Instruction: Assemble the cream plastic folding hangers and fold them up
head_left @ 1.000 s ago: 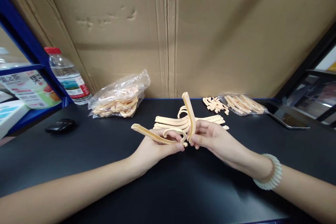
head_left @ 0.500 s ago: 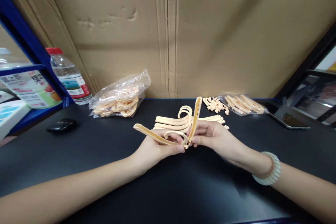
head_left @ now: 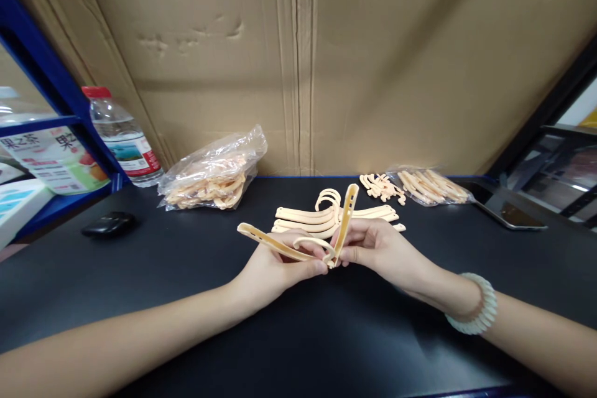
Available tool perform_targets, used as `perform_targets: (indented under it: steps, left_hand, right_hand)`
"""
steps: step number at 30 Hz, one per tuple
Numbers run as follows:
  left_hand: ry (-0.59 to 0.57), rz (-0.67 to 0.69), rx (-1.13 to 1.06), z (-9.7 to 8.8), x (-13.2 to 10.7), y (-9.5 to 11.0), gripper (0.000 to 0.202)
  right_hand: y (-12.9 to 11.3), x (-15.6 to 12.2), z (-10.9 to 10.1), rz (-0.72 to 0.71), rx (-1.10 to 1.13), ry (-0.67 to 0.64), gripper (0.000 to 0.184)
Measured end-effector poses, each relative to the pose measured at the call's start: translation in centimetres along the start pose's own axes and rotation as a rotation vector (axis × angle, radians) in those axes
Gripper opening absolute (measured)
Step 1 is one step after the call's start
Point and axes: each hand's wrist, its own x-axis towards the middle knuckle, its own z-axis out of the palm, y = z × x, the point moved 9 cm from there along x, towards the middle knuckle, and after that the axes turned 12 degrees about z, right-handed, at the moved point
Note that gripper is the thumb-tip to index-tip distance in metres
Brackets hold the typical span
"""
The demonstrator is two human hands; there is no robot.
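In moderate light, a soft shadow slants across the cardboard [head_left: 209,68] and the plastic bag [head_left: 245,146] glints.

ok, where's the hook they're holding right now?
Head view, below centre: the hook is in the left hand, beside the slanted strip held there, with the steep strip in the right hand close on its right.

A brown cardboard wall [head_left: 209,74], folded along a vertical seam [head_left: 303,74] near its middle, stands behind a black tabletop [head_left: 326,336]. A slanting shadow [head_left: 433,18] crosses its upper right. A blue frame [head_left: 44,65] borders the left, a dark frame [head_left: 543,96] the right. Pale light glosses the tabletop's near right.
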Motion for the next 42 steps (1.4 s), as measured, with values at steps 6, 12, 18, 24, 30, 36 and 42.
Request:
perform_targets:
  steps: [6,12,18,24,30,36,42]
  left_hand:
    - [0.018,0.026,0.023,-0.2,0.0,0.4,0.005]
    - [0.078,-0.035,-0.047,-0.4,-0.3,-0.3,0.009]
    - [0.126,-0.081,-0.107,-0.4,-0.4,-0.3,0.01]
    - [0.175,-0.129,-0.203,-0.4,-0.5,-0.5,0.013]
    - [0.193,-0.146,-0.304,-0.3,-0.5,-1.1,0.016]
    - [0.21,-0.147,-0.302,-0.4,-0.5,-1.1,0.018]
    - [0.255,-0.194,-0.259,-0.9,-0.8,-1.6,0.021]
  right_hand:
    - [0.3,0.0,0.0,0.001,0.039,0.018,0.013]
    - [-0.1,-0.2,-0.1,-0.013,0.037,0.063,0.015]
    - [-0.4,-0.4,0.0,-0.015,0.078,0.091,0.021]
    - [-0.3,-0.5,-0.2,-0.023,0.077,0.134,0.025]
    - [-0.3,-0.7,-0.3,-0.02,0.063,0.153,0.027]
    - [-0.7,-0.8,0.1,-0.063,-0.013,0.155,0.023]
    - [-2.6,-1.2,-1.7,-0.116,-0.105,0.199,0.022]
